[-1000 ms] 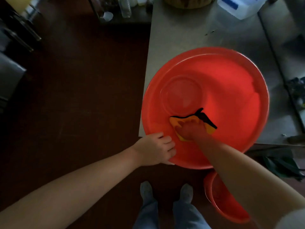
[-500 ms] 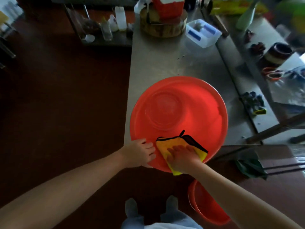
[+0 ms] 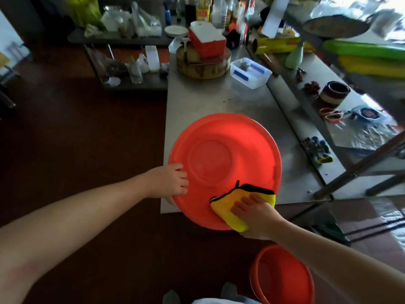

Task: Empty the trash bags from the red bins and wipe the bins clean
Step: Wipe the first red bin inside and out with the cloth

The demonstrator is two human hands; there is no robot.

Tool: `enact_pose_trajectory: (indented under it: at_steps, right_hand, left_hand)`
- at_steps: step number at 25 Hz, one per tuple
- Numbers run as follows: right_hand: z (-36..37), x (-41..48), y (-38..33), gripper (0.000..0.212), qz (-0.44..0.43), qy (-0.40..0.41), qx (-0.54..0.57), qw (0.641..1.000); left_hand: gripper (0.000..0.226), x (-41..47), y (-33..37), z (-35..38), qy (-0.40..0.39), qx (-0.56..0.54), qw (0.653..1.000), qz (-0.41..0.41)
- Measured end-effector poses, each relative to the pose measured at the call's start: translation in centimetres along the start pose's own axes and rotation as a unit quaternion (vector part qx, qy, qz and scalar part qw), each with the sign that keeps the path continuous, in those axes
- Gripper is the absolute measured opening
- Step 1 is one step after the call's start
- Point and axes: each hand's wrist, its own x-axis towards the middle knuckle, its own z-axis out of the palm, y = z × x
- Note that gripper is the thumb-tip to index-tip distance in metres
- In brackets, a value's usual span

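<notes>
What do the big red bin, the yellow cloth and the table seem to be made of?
Bin: probably plastic, smooth, slightly glossy; its even red glows where light hits. Cloth: soft fabric, perhaps microfibre, matte, folded, with black stitched edging. Table: looks like stainless steel, brushed grey with dull reflections.

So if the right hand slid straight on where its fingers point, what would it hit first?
Likely the left hand gripping the rim of the red bin, once the right hand crosses the inner wall; depth unclear.

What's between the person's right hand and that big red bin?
A yellow cloth: in the head view the right hand presses it flat against the red bin at its near rim.
</notes>
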Motion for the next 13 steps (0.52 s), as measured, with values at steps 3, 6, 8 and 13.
enact_pose_trajectory:
  at_steps: [3, 6, 8, 13]
  right_hand:
    - [-0.4, 0.3, 0.2, 0.072, -0.001, 0.011, -0.039, 0.999]
    - [-0.3, 0.8, -1.0, 0.069, -0.003, 0.018, -0.039, 0.999]
    - [-0.3, 1.0, -1.6, 0.068, 0.007, 0.034, -0.028, 0.999]
    - [-0.2, 1.6, -1.8, 0.072, 0.041, 0.02, 0.01, 0.999]
  left_hand:
    - [0.052, -0.4, -0.8, -0.5, -0.066, 0.015, 0.997, -0.032]
    - [0.062, 1.0, 3.3, 0.4, -0.117, 0.01, 0.989, -0.094]
    - [0.069, 3.2, 7.7, 1.3, -0.137, -0.049, 0.979, -0.146]
    - [0.051, 6.9, 13.3, 2.4, -0.089, -0.105, 0.968, -0.208]
